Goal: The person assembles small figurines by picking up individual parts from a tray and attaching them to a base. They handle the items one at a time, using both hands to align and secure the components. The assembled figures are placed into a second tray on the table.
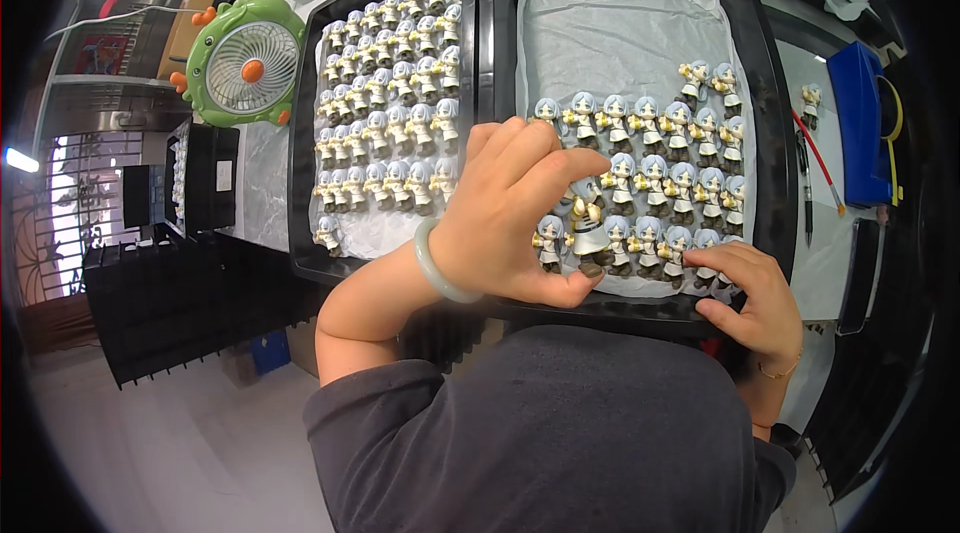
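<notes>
— While the left hand (510, 218) curls over the right tray (765, 133), what is it pinching?
— A little doll (585, 223) with pale blue hair, held between thumb and fingers, just above the rows of the same dolls (670, 178).
— And the right hand (750, 298)?
— Its fingers bend over the front edge of that tray, touching the nearest dolls. It grips nothing I can see.
— What else is there?
— A left tray (305, 133) full of dolls, a green fan (245, 63) beside it, and a blue box (858, 123) with pens (805, 188) on the surface.
</notes>
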Demonstrator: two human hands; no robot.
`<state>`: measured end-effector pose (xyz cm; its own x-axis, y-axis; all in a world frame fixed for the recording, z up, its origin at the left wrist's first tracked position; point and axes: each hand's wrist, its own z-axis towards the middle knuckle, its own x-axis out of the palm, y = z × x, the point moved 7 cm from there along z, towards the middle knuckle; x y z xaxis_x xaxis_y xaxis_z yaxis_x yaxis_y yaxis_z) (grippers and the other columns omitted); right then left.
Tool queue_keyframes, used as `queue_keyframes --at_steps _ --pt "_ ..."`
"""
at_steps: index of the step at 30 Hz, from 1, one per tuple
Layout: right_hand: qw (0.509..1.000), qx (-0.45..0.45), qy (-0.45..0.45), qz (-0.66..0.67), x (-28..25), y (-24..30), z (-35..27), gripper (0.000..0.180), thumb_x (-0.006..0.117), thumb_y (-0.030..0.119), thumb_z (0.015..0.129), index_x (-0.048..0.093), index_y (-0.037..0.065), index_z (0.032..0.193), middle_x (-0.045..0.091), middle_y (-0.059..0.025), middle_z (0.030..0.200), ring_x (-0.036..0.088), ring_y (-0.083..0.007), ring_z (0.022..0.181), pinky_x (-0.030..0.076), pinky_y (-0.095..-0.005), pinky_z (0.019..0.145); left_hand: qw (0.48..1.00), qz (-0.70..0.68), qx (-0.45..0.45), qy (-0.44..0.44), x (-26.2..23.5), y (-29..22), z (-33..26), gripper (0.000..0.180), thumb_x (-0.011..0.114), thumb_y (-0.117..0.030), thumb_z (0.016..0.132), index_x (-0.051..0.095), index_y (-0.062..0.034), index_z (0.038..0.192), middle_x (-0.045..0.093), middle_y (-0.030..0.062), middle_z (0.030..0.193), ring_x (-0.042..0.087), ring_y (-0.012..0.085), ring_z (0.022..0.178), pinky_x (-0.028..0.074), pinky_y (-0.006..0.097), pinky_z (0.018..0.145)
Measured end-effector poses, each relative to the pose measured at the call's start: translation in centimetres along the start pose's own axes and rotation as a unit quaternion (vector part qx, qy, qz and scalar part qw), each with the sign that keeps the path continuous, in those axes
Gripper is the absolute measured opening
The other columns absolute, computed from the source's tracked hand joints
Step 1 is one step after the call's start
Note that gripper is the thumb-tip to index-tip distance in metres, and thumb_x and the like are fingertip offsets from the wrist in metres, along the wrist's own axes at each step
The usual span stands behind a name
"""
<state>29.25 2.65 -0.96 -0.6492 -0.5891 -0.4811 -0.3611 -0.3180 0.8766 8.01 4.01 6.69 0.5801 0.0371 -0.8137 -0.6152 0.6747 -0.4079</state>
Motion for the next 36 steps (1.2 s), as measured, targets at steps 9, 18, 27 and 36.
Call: queue_keyframes --at_steps 9,18,27,36 --pt "1.0 -0.001 0.001 0.0 0.0 0.0 0.1 0.047 0.07 0.02 0.067 0.062 -0.001 0.108 0.064 -0.0166 0.091 0.06 -0.031 0.082 0.047 -0.0354 0.074 0.999 -0.038 0.023 -0.019 0.4 -0.1 -0.5 0.07 0.074 -0.025 0.044 0.059 -0.0133 0.112 0.043 0.0012 0.083 0.045 0.019 0.078 0.029 0.034 0.076" --pt "1.0 -0.002 0.002 -0.003 0.1 0.0 0.0 0.046 0.07 0.019 0.067 0.062 -0.002 0.107 0.065 -0.0167 0.093 0.061 -0.031 0.083 0.047 -0.0356 0.076 1.0 0.002 0.029 -0.002 0.3 -0.5 -0.4 0.07 0.077 -0.016 0.044 0.06 -0.0119 0.112 0.044 0.0004 0.084 0.045 0.0179 0.078 0.03 0.032 0.076" --pt "1.0 0.004 0.005 0.003 0.0 0.1 0.2 0.046 0.069 0.019 0.066 0.062 -0.002 0.106 0.065 -0.0172 0.094 0.061 -0.0319 0.085 0.047 -0.0355 0.077 0.999 0.027 0.026 0.011 -0.4 -0.5 -0.3 0.067 0.075 -0.018 0.048 0.058 -0.0107 0.113 0.047 0.0035 0.089 0.046 0.0199 0.083 0.031 0.034 0.078" --pt "0.999 0.014 0.028 0.01 0.4 0.7 0.4 0.05 0.069 0.026 0.063 0.062 -0.004 0.102 0.063 -0.0183 0.09 0.059 -0.0347 0.083 0.045 -0.0373 0.076 0.925 -0.069 -0.369 -0.066 -13.5 10.5 -12.8 0.068 0.066 -0.016 0.059 0.036 -0.0052 0.119 0.053 0.009 0.108 0.051 0.0206 0.1 0.036 0.034 0.092"
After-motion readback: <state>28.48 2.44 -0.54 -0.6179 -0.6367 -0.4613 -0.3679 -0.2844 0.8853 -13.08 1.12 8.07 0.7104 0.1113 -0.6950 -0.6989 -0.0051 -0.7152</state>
